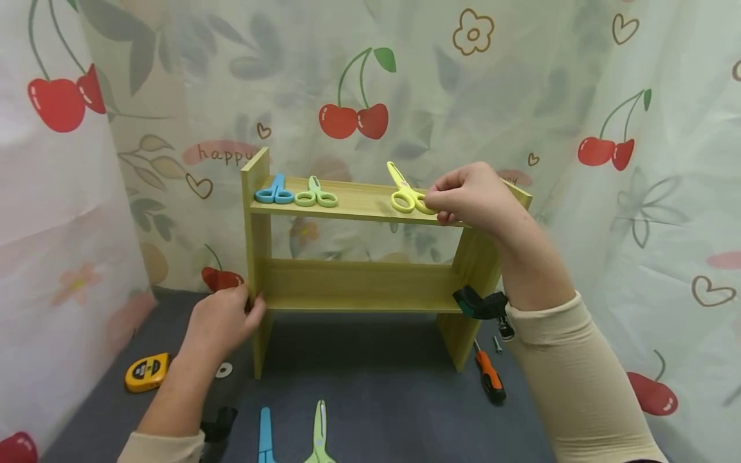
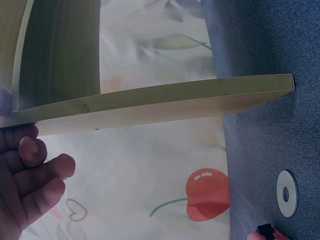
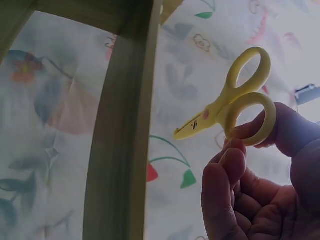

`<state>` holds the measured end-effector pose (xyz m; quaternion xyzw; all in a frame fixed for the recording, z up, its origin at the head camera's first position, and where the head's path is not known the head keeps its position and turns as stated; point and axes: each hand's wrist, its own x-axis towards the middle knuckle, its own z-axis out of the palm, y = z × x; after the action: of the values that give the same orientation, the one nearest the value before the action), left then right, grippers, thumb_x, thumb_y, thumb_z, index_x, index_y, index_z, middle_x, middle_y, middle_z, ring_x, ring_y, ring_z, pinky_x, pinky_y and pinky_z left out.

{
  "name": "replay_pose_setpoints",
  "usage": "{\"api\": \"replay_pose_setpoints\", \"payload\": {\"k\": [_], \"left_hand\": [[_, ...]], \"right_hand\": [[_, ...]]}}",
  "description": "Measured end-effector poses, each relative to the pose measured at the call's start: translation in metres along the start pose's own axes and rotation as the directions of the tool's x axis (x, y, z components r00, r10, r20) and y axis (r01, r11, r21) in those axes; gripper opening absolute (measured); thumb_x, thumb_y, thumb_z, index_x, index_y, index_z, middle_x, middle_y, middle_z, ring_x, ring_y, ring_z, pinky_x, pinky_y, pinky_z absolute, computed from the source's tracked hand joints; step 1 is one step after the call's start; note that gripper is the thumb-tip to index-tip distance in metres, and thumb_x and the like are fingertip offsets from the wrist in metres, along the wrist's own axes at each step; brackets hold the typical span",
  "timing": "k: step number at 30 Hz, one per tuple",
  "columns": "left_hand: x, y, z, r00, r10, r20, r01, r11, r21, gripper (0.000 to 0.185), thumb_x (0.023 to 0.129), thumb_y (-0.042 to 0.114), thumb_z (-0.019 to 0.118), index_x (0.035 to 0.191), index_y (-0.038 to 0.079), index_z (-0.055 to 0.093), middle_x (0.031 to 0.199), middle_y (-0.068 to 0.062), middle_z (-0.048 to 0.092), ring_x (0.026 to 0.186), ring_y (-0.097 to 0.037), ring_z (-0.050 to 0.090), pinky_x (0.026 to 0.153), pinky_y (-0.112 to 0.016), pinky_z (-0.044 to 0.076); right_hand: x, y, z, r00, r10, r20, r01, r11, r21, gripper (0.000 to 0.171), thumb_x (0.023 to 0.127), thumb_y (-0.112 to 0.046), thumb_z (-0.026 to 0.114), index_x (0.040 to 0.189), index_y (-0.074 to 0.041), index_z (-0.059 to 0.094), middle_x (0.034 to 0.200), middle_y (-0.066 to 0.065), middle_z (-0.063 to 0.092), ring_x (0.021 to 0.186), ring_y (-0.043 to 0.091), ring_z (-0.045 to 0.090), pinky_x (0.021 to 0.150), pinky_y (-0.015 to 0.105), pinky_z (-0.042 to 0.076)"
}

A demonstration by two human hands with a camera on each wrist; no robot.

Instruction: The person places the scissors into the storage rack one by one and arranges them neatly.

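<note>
While the wooden shelf is steadied at its left upright by the left hand, fingers curled round it, yellow scissors are pinched by the right hand over the top board, blue scissors and green scissors lying alongside.

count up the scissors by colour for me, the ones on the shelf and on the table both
Blue plastic scissors: 2, one on the wooden shelf's top board, one on the grey table
Green plastic scissors: 2, one on the top board, one on the table
Yellow plastic scissors: 1, pinched by the right hand
Total: 5
</note>
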<state>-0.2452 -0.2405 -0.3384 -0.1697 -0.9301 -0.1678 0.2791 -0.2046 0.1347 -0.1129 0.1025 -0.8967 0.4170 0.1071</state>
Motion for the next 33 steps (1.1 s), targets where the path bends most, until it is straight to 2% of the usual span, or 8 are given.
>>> {"api": "replay_pose_setpoints", "payload": {"k": [6, 9, 12, 14, 17, 19, 25, 33], "left_hand": [[0.000, 0.000, 0.000, 1.000, -0.001, 0.000, 0.001, 1.000, -0.001, 0.033, 0.097, 0.023, 0.058, 0.068, 0.011, 0.048, 0.055, -0.001, 0.039, 0.046, -0.018, 0.040, 0.047, -0.035, 0.034], [0.000, 0.000, 0.000, 1.000, 0.001, -0.004, -0.001, 1.000, 0.000, 0.033, 0.097, 0.023, 0.058, 0.069, 0.011, 0.048, 0.055, -0.001, 0.039, 0.046, -0.018, 0.040, 0.047, -0.035, 0.034], [0.000, 0.001, 0.000, 1.000, 0.008, -0.014, -0.008, 1.000, 0.000, 0.032, 0.097, 0.022, 0.059, 0.069, 0.011, 0.048, 0.055, -0.001, 0.039, 0.046, -0.018, 0.039, 0.047, -0.036, 0.034], [0.000, 0.001, -0.001, 1.000, 0.010, -0.019, -0.010, 1.000, -0.001, 0.032, 0.097, 0.022, 0.059, 0.069, 0.011, 0.048, 0.055, -0.001, 0.039, 0.046, -0.018, 0.039, 0.047, -0.036, 0.034], [0.000, 0.002, -0.002, 1.000, 0.006, -0.017, -0.006, 1.000, -0.003, 0.032, 0.097, 0.022, 0.059, 0.069, 0.012, 0.048, 0.056, -0.001, 0.039, 0.047, -0.018, 0.039, 0.047, -0.036, 0.033], [0.000, 0.002, -0.003, 1.000, 0.001, -0.013, -0.001, 1.000, -0.001, 0.032, 0.097, 0.021, 0.059, 0.069, 0.011, 0.048, 0.056, -0.001, 0.039, 0.047, -0.018, 0.039, 0.047, -0.036, 0.033], [0.000, 0.002, -0.002, 1.000, -0.002, -0.021, 0.002, 1.000, 0.007, 0.032, 0.096, 0.022, 0.060, 0.068, 0.011, 0.048, 0.056, -0.001, 0.039, 0.047, -0.018, 0.040, 0.048, -0.037, 0.035], [0.000, 0.001, -0.003, 1.000, 0.003, -0.018, -0.003, 1.000, -0.003, 0.032, 0.097, 0.022, 0.060, 0.068, 0.012, 0.049, 0.056, -0.001, 0.040, 0.047, -0.018, 0.040, 0.048, -0.038, 0.036]], "right_hand": [[0.028, -0.005, 0.015, 1.000, 0.014, 0.016, -0.014, 0.999, -0.036, 0.018, 0.086, -0.011, 0.066, 0.095, 0.001, 0.076, 0.090, 0.011, 0.068, 0.071, 0.021, 0.061, 0.070, 0.033, 0.057], [0.039, -0.008, 0.023, 0.999, 0.026, 0.021, -0.024, 0.997, -0.069, 0.017, 0.086, -0.014, 0.068, 0.093, -0.001, 0.077, 0.086, 0.010, 0.068, 0.072, 0.021, 0.058, 0.067, 0.033, 0.055], [0.048, -0.010, 0.029, 0.999, 0.032, 0.026, -0.030, 0.996, -0.089, 0.014, 0.083, -0.015, 0.069, 0.084, -0.003, 0.076, 0.077, 0.006, 0.064, 0.067, 0.020, 0.055, 0.061, 0.031, 0.049], [0.053, -0.010, 0.034, 0.998, 0.042, 0.038, -0.038, 0.995, -0.095, 0.015, 0.083, -0.016, 0.069, 0.072, -0.005, 0.071, 0.067, 0.004, 0.057, 0.060, 0.018, 0.048, 0.055, 0.031, 0.041], [0.062, -0.010, 0.043, 0.996, 0.065, 0.061, -0.060, 0.994, -0.088, 0.028, 0.082, -0.017, 0.070, 0.057, -0.011, 0.057, 0.057, 0.000, 0.045, 0.052, 0.016, 0.037, 0.050, 0.030, 0.031], [0.067, -0.010, 0.049, 0.995, 0.075, 0.072, -0.067, 0.992, -0.107, 0.035, 0.081, -0.018, 0.069, 0.053, -0.014, 0.049, 0.054, -0.001, 0.039, 0.049, 0.015, 0.031, 0.049, 0.030, 0.026], [0.075, -0.010, 0.060, 0.996, 0.070, 0.051, -0.059, 0.980, -0.189, 0.041, 0.082, -0.022, 0.071, 0.051, -0.017, 0.044, 0.052, -0.003, 0.031, 0.046, 0.014, 0.027, 0.050, 0.030, 0.026], [0.071, -0.014, 0.061, 0.993, 0.092, 0.071, -0.075, 0.974, -0.213, 0.044, 0.086, -0.025, 0.070, 0.051, -0.017, 0.044, 0.051, -0.003, 0.030, 0.046, 0.014, 0.026, 0.052, 0.030, 0.028]]}}
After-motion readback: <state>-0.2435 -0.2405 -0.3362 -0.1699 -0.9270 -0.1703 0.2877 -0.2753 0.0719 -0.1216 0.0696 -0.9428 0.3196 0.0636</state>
